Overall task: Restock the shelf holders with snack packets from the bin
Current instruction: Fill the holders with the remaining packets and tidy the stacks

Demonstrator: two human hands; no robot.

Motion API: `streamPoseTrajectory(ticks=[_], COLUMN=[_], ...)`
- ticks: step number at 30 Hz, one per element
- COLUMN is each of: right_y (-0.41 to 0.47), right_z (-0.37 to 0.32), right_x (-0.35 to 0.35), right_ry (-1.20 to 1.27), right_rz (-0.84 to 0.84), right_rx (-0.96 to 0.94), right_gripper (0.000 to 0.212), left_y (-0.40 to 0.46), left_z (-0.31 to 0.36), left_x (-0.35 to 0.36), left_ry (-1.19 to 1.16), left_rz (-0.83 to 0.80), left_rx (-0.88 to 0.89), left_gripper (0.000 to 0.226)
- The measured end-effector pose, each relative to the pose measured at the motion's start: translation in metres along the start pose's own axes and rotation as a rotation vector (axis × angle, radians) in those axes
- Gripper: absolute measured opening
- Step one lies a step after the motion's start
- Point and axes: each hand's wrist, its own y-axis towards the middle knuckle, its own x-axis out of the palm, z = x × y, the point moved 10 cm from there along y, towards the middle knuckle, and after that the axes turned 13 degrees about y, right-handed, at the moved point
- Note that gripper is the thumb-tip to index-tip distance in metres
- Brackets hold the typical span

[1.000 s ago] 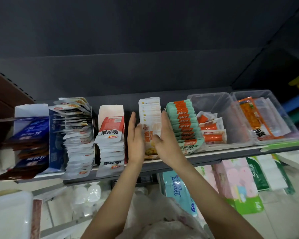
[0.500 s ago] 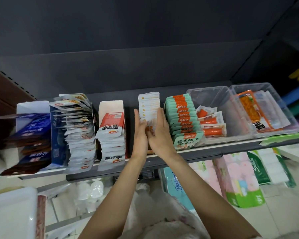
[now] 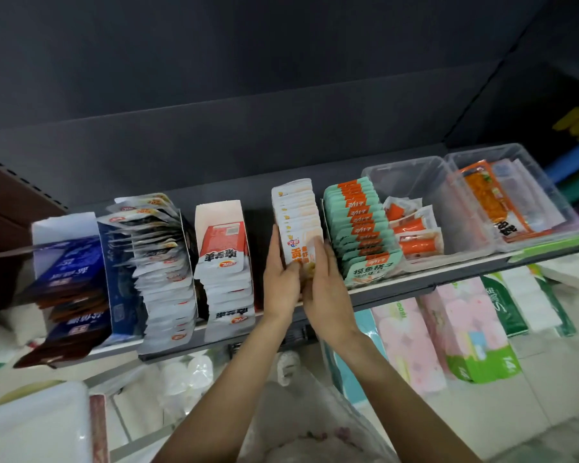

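Observation:
A row of white-and-orange snack packets (image 3: 294, 208) stands upright in the middle of the shelf (image 3: 415, 284). My left hand (image 3: 279, 279) holds the row's left side, its thumb on the front packet's face. From the right, my right hand (image 3: 326, 285) grips that front packet, fingers laid over its edge. Neighbouring holders carry red-and-white packets (image 3: 223, 259) on the left and teal-and-orange packets (image 3: 361, 228) on the right. Further left are silver packets (image 3: 161, 259) and a blue box of dark packets (image 3: 71, 279).
Two clear plastic bins (image 3: 425, 182) (image 3: 521, 168) with orange packets sit at the shelf's right end. Tissue packs (image 3: 461, 329) fill the space under the shelf. A thin plastic bag (image 3: 314, 426) lies below my arms, with a white container (image 3: 30, 426) at bottom left.
Both hands slid from the stack's sides toward its front end and closed around the front packets. The front packet's printed face now shows between my hands.

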Motion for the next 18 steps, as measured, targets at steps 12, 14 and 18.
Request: streamPoseTrajectory(ticks=[12, 14, 18], right_y=[-0.034, -0.042, -0.061], right_z=[-0.011, -0.016, -0.042], right_x=[-0.014, -0.019, -0.034], right_ry=[0.011, 0.007, 0.112], right_rz=[-0.041, -0.033, -0.054], right_rx=[-0.121, -0.172, -0.354], right_gripper=[0.075, 0.072, 0.050], left_y=[-0.055, -0.073, -0.122], left_z=[0.029, 0.044, 0.066], left_x=[-0.011, -0.019, -0.066], left_ry=[-0.051, 0.020, 0.265], left_rz=[-0.017, -0.026, 0.123], left_rx=[-0.006, 0.080, 0.333], left_gripper=[0.065, 0.052, 0.034])
